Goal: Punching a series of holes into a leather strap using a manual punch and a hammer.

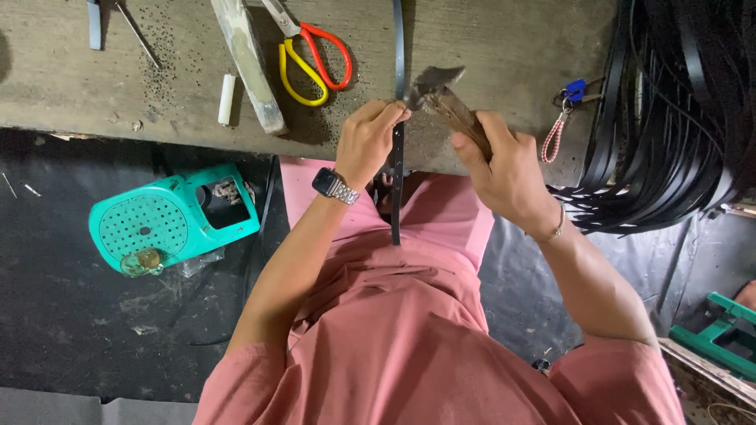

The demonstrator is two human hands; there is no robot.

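A strap runs across the table from its far edge to its near edge and hangs down past it. The left hand pinches the strap at the near edge; the right hand, just right of it, holds a hammer whose head lies beside the strap. Left of the strap on the table lie scissors, then a wooden stick, a small cylinder and a nail. Keys lie toward the right edge, beside a bundle of straps. A stool lies on the floor, left of the person.
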